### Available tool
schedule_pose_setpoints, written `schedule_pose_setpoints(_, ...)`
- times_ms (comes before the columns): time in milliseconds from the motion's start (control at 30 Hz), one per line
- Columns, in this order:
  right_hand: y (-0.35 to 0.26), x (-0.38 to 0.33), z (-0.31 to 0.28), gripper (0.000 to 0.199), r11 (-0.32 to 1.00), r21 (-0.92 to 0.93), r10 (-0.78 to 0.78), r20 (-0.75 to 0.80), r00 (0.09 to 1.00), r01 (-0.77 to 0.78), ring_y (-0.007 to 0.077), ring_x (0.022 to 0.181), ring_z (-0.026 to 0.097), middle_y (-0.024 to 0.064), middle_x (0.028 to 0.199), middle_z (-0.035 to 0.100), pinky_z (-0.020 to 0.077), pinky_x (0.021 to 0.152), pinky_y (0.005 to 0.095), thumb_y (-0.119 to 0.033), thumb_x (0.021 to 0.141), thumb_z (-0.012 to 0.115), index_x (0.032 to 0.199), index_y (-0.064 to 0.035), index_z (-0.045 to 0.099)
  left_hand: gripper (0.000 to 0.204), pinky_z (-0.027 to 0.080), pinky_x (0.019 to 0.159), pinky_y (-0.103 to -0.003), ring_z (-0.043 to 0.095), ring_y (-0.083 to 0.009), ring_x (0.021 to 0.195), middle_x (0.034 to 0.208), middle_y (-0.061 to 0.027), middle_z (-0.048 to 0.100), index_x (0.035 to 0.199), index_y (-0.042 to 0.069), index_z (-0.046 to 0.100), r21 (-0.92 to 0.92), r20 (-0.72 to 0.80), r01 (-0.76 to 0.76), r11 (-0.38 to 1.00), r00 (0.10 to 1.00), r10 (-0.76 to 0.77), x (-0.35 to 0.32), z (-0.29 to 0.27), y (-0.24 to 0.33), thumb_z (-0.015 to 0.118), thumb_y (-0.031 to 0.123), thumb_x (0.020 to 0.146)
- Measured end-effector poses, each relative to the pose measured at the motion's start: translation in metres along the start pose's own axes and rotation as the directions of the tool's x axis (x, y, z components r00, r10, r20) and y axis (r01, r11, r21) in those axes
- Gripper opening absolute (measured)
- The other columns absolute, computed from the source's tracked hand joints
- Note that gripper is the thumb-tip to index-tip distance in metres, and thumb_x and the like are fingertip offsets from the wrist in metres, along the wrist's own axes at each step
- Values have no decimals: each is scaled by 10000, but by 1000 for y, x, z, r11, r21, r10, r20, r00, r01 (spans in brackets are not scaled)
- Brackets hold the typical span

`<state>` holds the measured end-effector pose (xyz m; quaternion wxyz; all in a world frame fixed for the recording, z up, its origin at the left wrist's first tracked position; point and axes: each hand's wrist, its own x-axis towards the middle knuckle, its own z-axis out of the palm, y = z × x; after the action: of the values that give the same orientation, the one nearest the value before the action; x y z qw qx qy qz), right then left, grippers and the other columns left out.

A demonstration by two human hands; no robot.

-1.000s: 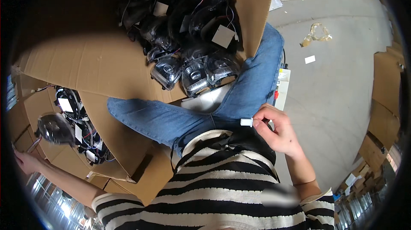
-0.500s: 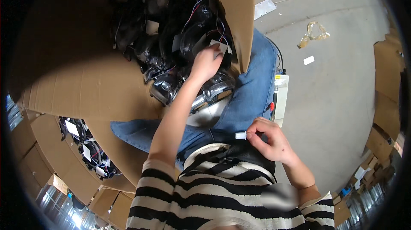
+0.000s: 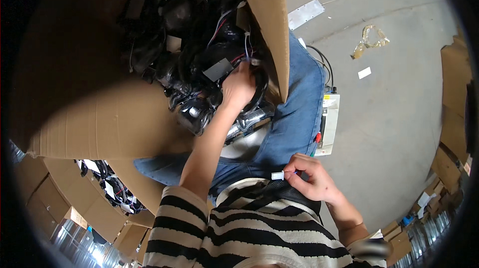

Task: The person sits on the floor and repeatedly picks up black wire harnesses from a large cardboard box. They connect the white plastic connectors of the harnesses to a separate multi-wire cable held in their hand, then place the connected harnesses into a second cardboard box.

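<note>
My left hand [image 3: 238, 88] reaches into a large cardboard box [image 3: 105, 113] and is closed among glossy black lamp-like parts [image 3: 192, 111]. A black curved piece [image 3: 260, 88] lies against that hand, and thin wires [image 3: 246, 46] rise just beyond its fingertips. What the fingers grip is hidden. In front of my waist, my right hand [image 3: 310, 178] pinches a small white plug connector [image 3: 277, 175] between thumb and forefinger. A short bit of purplish wire shows at those fingers.
A white box-shaped device with black cables [image 3: 329, 123] stands on the floor by my jeans. Beyond it lie a metal plate [image 3: 305, 14], crumpled tape [image 3: 370, 41] and a white card [image 3: 364, 73]. Another box of black parts [image 3: 117, 188] is at the lower left; cartons [image 3: 451, 118] line the right.
My left hand has drawn slightly nearer, and the pale label at its fingertips no longer shows there. The right hand has lowered a little with the connector. The whole view has shifted slightly.
</note>
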<state>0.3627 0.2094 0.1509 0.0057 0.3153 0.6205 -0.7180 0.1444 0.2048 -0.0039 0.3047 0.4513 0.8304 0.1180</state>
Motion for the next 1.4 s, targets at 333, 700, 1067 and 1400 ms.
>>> schedule_pose_setpoints(333,-10,-4,24,20,983,-74,-163,53,985,167,229,621,504,88,659,531,391,554,303,-10,708,540,724,-8,528,46,366,719,-291,495,-194,789,838,-59,521,794,76,541,142,-359,-415,899,824,438,-116,-82,-8,500,81,775)
schedule_pose_setpoints(700,-28,-18,38,29,961,-169,-214,56,975,221,219,602,492,82,646,521,380,541,300,3,698,542,713,-9,520,253,417,671,-167,470,-47,712,905,-17,547,1094,19,474,-748,190,20,663,964,186,-182,-107,11,391,149,893)
schedule_pose_setpoints(1067,-37,-19,34,28,963,-149,-224,6,974,223,167,590,465,55,642,500,363,514,258,2,699,537,722,-10,526,142,423,631,-206,524,-84,693,758,-52,557,937,-45,536,-956,216,149,252,940,263,-209,-99,3,497,0,808)
schedule_pose_setpoints(1400,-41,-19,34,27,955,-149,-264,-41,964,255,170,579,459,55,634,492,360,512,261,-5,701,543,725,-14,535,166,408,580,-187,543,-83,688,770,-43,591,901,-26,575,-970,114,51,237,958,263,-219,-89,7,519,-58,748)
